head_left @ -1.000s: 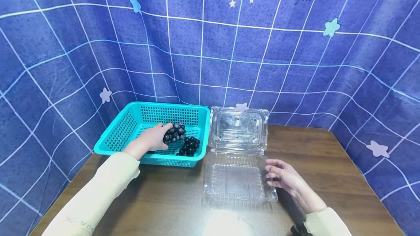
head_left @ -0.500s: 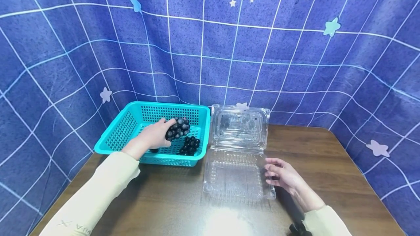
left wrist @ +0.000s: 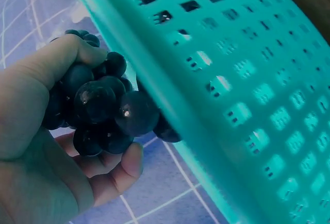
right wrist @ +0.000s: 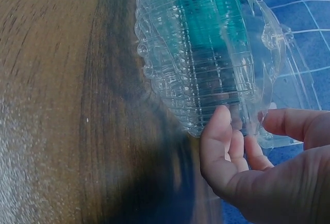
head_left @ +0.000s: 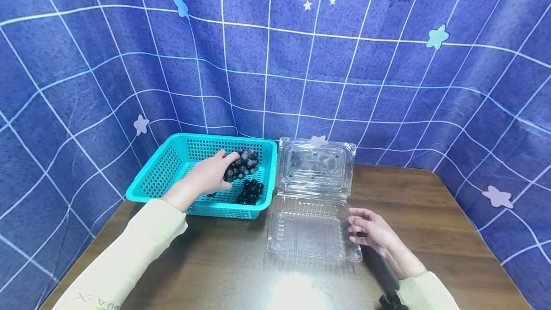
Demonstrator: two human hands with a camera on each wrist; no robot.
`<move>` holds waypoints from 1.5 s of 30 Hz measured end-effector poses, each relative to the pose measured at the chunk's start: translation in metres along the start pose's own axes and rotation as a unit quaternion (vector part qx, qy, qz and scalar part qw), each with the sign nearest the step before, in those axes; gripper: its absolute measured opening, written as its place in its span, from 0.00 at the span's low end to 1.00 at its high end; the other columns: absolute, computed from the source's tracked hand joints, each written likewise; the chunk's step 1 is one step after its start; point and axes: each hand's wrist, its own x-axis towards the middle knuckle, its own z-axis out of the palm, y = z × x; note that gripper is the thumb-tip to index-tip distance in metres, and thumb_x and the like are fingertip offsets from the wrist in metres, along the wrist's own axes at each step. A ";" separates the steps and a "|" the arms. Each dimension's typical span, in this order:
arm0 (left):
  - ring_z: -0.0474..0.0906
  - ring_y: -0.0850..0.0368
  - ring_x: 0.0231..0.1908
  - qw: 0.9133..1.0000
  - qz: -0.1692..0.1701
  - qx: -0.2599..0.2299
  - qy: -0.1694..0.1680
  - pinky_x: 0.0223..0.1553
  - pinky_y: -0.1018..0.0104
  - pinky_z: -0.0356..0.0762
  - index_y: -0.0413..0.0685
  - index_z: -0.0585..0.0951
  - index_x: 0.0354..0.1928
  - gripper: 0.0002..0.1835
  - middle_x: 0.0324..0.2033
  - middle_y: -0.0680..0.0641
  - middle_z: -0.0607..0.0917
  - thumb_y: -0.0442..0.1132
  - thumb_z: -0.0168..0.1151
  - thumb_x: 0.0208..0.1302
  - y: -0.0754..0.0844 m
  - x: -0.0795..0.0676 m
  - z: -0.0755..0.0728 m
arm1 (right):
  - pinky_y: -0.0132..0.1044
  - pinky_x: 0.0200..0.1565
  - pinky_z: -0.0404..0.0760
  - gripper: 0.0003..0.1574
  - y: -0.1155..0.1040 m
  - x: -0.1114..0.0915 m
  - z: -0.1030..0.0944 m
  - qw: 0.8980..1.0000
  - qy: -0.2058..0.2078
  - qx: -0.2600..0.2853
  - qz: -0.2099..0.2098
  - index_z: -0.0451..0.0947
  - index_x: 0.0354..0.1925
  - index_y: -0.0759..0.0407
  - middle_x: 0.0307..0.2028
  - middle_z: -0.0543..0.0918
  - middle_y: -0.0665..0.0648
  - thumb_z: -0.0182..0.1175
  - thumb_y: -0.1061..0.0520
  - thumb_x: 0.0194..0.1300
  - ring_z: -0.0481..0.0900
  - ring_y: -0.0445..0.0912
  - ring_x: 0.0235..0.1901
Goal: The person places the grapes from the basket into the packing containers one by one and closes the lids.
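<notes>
In the head view my left hand [head_left: 209,174] grips a bunch of dark grapes [head_left: 243,164] over the right part of the turquoise basket [head_left: 172,157]. The left wrist view shows thumb and fingers curled around the grapes [left wrist: 98,100], close beside the basket's rim [left wrist: 149,90]. A second bunch of dark grapes [head_left: 251,192] lies lower in the basket. My right hand [head_left: 379,236] rests at the right edge of a clear plastic clamshell box [head_left: 312,233]. In the right wrist view its fingers [right wrist: 214,141] are loosely bent against the box's side, with the thumb near the rim.
The box's raised lid [head_left: 316,164] leans back at the curtain [head_left: 301,61], to the right of the basket. All stands on a brown wooden table [head_left: 400,190]. A small black object [head_left: 391,302] is by the right sleeve.
My left hand has raised the bunch of grapes and moved it to the right within the basket. The clear box has shifted slightly; the right hand has stayed nearly still.
</notes>
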 end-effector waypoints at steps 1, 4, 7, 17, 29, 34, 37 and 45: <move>0.78 0.43 0.39 1.000 0.001 0.000 0.001 0.32 0.50 0.79 0.56 0.63 0.66 0.42 0.55 0.35 0.71 0.46 0.71 0.48 0.001 0.000 -0.001 | 0.39 0.41 0.80 0.32 0.000 0.000 0.000 1.000 0.000 0.000 -0.001 0.54 0.63 0.72 0.40 0.75 0.52 0.51 0.62 0.67 0.76 0.45 0.37; 0.78 0.41 0.41 1.000 0.005 0.002 0.001 0.32 0.49 0.78 0.56 0.62 0.67 0.43 0.58 0.34 0.69 0.46 0.71 0.49 0.007 0.000 -0.004 | 0.39 0.41 0.80 0.31 -0.001 -0.001 0.001 1.000 -0.001 -0.002 -0.005 0.55 0.63 0.72 0.39 0.75 0.52 0.51 0.61 0.67 0.76 0.46 0.38; 0.78 0.43 0.39 1.000 0.011 0.007 0.005 0.30 0.51 0.78 0.56 0.62 0.67 0.43 0.57 0.35 0.70 0.46 0.72 0.49 0.014 0.000 -0.008 | 0.39 0.41 0.80 0.31 -0.002 -0.001 0.001 1.000 0.002 -0.003 -0.005 0.56 0.63 0.72 0.38 0.75 0.52 0.52 0.60 0.67 0.76 0.45 0.38; 0.76 0.47 0.37 0.999 0.030 0.020 0.036 0.24 0.57 0.76 0.57 0.64 0.66 0.42 0.50 0.40 0.72 0.46 0.73 0.47 0.042 0.001 -0.017 | 0.40 0.40 0.81 0.32 -0.002 0.000 0.003 1.000 0.020 -0.005 0.003 0.55 0.64 0.73 0.38 0.74 0.53 0.52 0.62 0.66 0.76 0.45 0.37; 0.71 0.51 0.33 0.996 0.056 0.038 0.060 0.20 0.64 0.69 0.60 0.65 0.66 0.41 0.46 0.45 0.70 0.48 0.72 0.49 0.070 0.002 -0.018 | 0.39 0.38 0.81 0.31 -0.002 0.001 0.004 0.999 0.029 -0.002 0.014 0.55 0.63 0.71 0.38 0.72 0.52 0.52 0.62 0.65 0.76 0.44 0.35; 0.69 0.54 0.32 0.993 0.079 0.037 0.081 0.20 0.66 0.69 0.59 0.66 0.64 0.39 0.43 0.46 0.70 0.48 0.72 0.48 0.082 0.000 -0.014 | 0.39 0.38 0.81 0.32 -0.001 0.002 0.004 1.000 0.028 -0.002 0.014 0.54 0.64 0.71 0.38 0.72 0.52 0.51 0.62 0.66 0.76 0.44 0.36; 0.69 0.54 0.32 0.992 0.089 0.030 0.086 0.18 0.68 0.67 0.60 0.67 0.63 0.38 0.43 0.48 0.70 0.47 0.72 0.48 0.090 0.001 -0.013 | 0.39 0.38 0.81 0.32 -0.001 0.003 0.003 1.000 0.028 -0.003 0.013 0.54 0.64 0.71 0.38 0.72 0.52 0.51 0.61 0.66 0.76 0.44 0.35; 0.69 0.56 0.33 0.988 0.118 0.013 0.099 0.20 0.68 0.69 0.62 0.66 0.63 0.39 0.46 0.49 0.69 0.49 0.73 0.47 0.106 0.007 -0.006 | 0.38 0.38 0.81 0.30 -0.002 0.001 0.004 1.000 0.021 -0.007 0.005 0.56 0.63 0.70 0.38 0.73 0.51 0.51 0.61 0.67 0.76 0.44 0.36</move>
